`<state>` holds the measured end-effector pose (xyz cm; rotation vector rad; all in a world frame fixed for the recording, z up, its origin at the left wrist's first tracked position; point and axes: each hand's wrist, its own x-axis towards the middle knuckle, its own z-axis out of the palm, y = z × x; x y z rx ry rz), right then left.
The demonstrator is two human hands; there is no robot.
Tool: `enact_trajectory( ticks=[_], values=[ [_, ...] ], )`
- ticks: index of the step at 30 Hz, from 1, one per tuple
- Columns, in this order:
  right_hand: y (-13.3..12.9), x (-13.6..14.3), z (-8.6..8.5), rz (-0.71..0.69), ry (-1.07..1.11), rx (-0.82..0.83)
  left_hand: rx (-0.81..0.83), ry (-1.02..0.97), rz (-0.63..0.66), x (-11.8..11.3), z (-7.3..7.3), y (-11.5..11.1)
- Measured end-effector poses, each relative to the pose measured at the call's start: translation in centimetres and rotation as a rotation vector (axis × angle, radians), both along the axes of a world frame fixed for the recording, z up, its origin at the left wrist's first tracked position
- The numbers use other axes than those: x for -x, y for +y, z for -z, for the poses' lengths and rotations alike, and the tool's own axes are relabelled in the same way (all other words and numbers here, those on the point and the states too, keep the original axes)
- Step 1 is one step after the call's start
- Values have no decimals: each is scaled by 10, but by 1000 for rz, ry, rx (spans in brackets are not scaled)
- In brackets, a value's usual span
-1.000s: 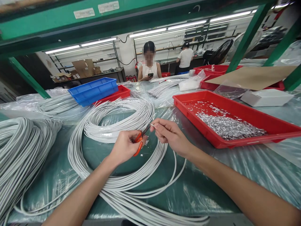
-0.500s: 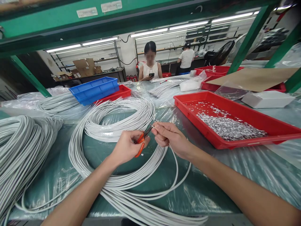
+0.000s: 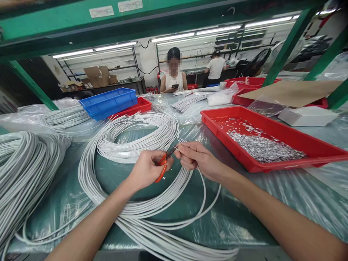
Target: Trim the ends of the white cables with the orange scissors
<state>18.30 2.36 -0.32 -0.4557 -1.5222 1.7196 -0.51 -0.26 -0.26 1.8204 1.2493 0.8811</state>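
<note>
My left hand is wrapped round the orange handles of a small pair of scissors. Their dark blades point up and right, to the fingertips of my right hand. That hand is closed in a pinch on the end of a white cable, which loops down below it. The tip between blades and fingers is too small to make out. Under and behind both hands lies a big coil of white cables, with more strands curving towards the front edge.
A red tray of small silvery metal pieces stands on the right. Another cable bundle lies at the left. Behind are a blue bin, a white box and a person holding a phone. Green shelf posts rise on both sides.
The scissor blades look more closed at the fingertips of my right hand. Both hands are nearly where they were, and the view has shifted slightly.
</note>
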Motion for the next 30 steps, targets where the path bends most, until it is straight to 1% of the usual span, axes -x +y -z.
enact_trajectory(
  ticks=[3, 10, 17, 24, 27, 30],
  values=[
    [1, -3, -1, -17, -22, -12, 19, 12, 11, 1, 1, 0],
    [3, -4, 1, -90, -56, 36, -11, 30, -1, -2, -2, -3],
    [5, -4, 2, -68, -69, 13, 54, 31, 17, -2, -1, -3],
    [6, -6, 4, -97, -90, 35, 76, 18, 19, -2, -2, -2],
    [6, -6, 1, -49, -117, -7, 84, 11, 12, -1, -2, -2],
    [4, -6, -4, 88, -164, -170, 82, 28, 0, 0, -2, -1]
  ],
)
